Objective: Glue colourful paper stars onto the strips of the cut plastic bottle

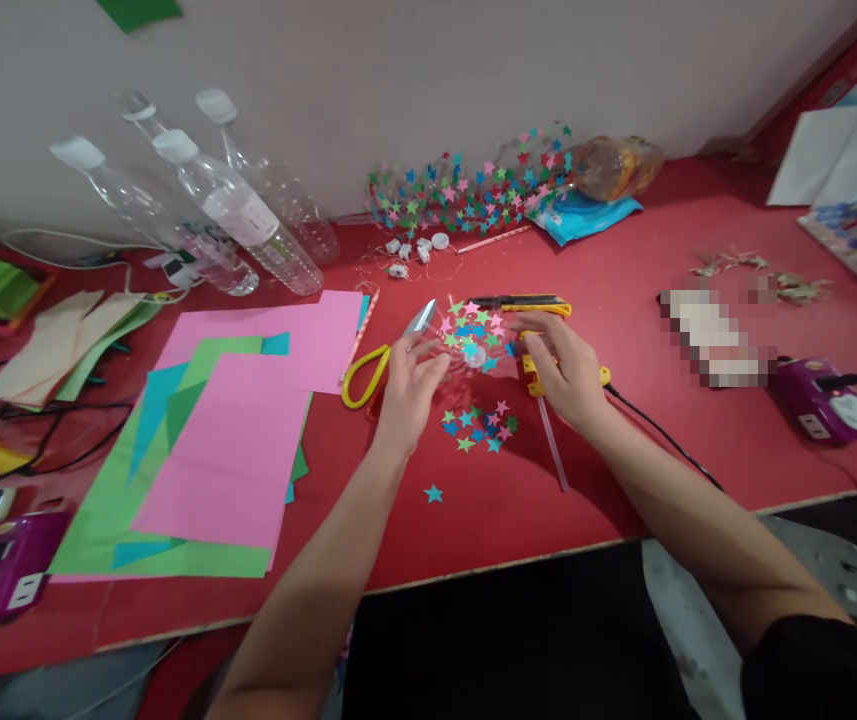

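Note:
A clear plastic bottle piece [474,355] covered with pink, green and blue paper stars lies between my hands. My left hand [411,388] is at its left side, fingers bent and apart; whether they touch the plastic is unclear. On the other side, my right hand [564,368] has its fingers spread, above a yellow glue gun [530,368] that it partly covers. A clear glue stick [554,445] extends from the gun toward me. Yellow-handled scissors [365,378] lie beside my left hand. Loose paper stars [479,428] are scattered nearer me, with one blue star [433,494] apart.
Pink, green and blue paper sheets [225,450] are stacked at left, below several clear bottles [248,215]. A utility knife [525,303] lies behind my right hand. Star-covered bottles [465,195] lie along the wall. A black cord [664,435] runs right; a purple power adapter [822,405] sits there.

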`<state>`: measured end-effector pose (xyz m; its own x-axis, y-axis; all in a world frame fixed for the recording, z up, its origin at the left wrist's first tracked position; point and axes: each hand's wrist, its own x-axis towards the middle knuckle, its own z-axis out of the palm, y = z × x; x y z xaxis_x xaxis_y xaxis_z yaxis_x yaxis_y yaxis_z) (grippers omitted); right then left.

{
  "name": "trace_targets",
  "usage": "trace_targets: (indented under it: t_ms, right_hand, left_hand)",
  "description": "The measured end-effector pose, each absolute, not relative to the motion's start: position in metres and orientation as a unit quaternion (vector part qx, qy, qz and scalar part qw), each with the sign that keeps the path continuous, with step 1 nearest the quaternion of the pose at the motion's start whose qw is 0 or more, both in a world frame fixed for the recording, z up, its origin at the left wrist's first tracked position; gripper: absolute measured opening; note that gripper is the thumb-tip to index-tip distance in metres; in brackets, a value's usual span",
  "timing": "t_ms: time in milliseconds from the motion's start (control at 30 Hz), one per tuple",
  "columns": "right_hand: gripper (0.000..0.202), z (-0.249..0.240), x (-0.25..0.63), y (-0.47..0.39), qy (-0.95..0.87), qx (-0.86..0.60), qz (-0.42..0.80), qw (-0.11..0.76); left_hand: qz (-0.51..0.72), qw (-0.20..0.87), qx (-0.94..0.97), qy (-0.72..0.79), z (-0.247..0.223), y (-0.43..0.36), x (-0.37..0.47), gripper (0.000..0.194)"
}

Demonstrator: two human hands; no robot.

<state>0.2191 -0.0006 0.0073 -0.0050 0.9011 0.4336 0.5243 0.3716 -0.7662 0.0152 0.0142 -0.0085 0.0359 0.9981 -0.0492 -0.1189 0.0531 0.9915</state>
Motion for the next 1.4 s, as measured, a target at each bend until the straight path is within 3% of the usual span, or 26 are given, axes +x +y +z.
trace_targets:
  t_ms: [167, 567, 867, 1400]
  right_hand:
    - [0.027, 0.005, 0.218, -0.003, -0.643, -0.497, 0.294, 0.503]
    - [0.031, -0.001, 0.232, 0.007, -0.698, -0.543, 0.142, 0.444]
    - [0.030, -0.001, 0.227, 0.004, -0.697, -0.534, 0.187, 0.441]
    - [0.023, 0.011, 0.213, -0.015, -0.721, -0.513, 0.231, 0.405]
  left_hand:
    - [0.513, 0.531, 0.470, 0.483, -0.010, 0.025, 0.015, 0.051]
    - [0.533, 0.515, 0.466, 0.483, -0.020, 0.026, 0.004, 0.043]
    - [0.523, 0.539, 0.469, 0.466, -0.016, 0.022, 0.006, 0.048]
    - [0.547, 0.540, 0.422, 0.480, -0.016, 0.032, 0.009, 0.038]
